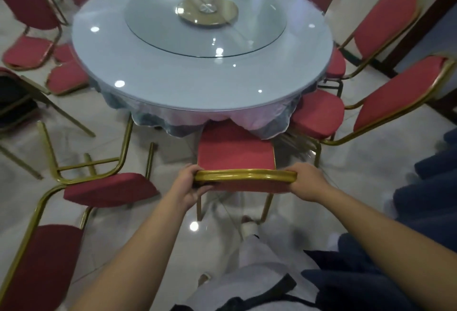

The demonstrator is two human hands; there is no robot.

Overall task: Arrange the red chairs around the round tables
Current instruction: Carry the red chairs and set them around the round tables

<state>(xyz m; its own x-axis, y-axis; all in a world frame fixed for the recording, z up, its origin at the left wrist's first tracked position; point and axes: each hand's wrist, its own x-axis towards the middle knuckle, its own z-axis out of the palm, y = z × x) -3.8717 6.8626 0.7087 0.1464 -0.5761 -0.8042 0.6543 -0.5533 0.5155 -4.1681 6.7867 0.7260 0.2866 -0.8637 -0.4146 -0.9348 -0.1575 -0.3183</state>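
Observation:
A red chair [235,152] with a gold metal frame stands right in front of me, its seat reaching under the cloth of the round table [148,83]. My left hand [190,184] grips the left end of its gold top rail, and my right hand [306,182] grips the right end. To the right, two red chairs [319,113] [385,21] face the table. On the left, another red chair [108,189] lies tipped over with its legs in the air.
A glass turntable [205,26] sits on the table's middle. More red chairs [29,26] stand at the far left and behind the table. Dark blue fabric [427,202] lies at the right edge. The floor is glossy pale tile [358,169].

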